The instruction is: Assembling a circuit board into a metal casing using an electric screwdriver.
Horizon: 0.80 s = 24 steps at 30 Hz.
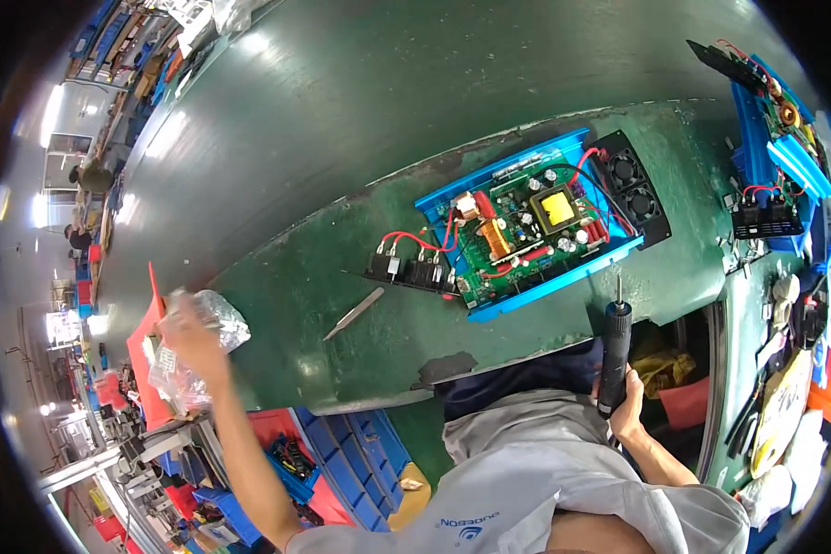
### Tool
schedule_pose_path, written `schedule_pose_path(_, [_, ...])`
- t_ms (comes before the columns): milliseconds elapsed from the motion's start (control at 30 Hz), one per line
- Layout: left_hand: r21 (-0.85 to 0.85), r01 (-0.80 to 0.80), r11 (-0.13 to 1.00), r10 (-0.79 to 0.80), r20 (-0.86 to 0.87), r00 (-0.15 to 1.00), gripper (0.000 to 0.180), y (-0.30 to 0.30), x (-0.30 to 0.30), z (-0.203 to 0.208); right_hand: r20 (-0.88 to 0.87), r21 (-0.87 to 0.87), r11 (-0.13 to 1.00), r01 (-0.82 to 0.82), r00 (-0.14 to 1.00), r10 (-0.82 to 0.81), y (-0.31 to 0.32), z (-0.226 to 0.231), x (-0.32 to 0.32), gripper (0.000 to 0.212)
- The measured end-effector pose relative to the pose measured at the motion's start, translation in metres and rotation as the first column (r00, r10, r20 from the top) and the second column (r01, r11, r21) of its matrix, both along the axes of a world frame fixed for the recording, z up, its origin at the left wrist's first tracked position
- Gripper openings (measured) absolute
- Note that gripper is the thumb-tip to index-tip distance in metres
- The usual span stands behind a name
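At two o'clock from the middle of your view, the open blue metal housing [554, 283] lies at a slant on the green bench [286, 277], its circuit board [531, 251] facing up. Your right hand [630, 406], at four o'clock, is wrapped around a black power screwdriver [616, 355], its bit pointing toward twelve, just off the housing's near edge. Your left hand [192, 337], between eight and nine o'clock, is blurred over a clear plastic bag [226, 316]; you cannot tell whether its fingers are closed on anything.

The step in hand looks like picking a small part from the bags while the driver waits. The next move probably calls for a clean pinch on the left, and a steady driver clear of the loose leads.

The board carries a yellow-topped transformer [556, 209] and a copper coil [494, 238]. Red wires [415, 235] run to a black socket panel [406, 270] at eight o'clock from the housing; a twin-fan panel [632, 180] stands off its two o'clock end, apparently unfastened. Tweezers [354, 314] lie beyond the socket panel, toward eight.
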<state>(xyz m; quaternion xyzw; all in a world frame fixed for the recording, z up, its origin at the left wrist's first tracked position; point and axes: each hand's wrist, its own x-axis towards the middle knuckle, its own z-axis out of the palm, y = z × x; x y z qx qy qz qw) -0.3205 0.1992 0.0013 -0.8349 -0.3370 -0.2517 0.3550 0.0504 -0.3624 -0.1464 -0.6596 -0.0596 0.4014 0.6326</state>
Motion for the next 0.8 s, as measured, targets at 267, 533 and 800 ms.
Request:
schedule_pose_path(267, [-0.810, 0.008, 0.586, 0.047, 0.044, 0.998, 0.024, -0.102, 0.155, -0.040, 0.053, -0.022, 1.000, 0.007, 0.999, -0.006, 0.002, 0.014, 0.001, 0.067])
schedule_pose_path(533, [-0.853, 0.095, 0.514, -0.149, 0.020, 0.989, 0.038, -0.080, 0.158, 0.022, 0.047, -0.074, 0.995, 0.070, 0.997, -0.067, 0.002, 0.013, -0.001, 0.068])
schedule_pose_path(800, [-0.694, -0.271, 0.667, 0.305, -0.077, 0.949, 0.038, 0.239, 0.012, -0.068, 0.019, -0.195, 0.950, 0.243, 0.970, -0.244, -0.012, 0.007, -0.017, 0.064])
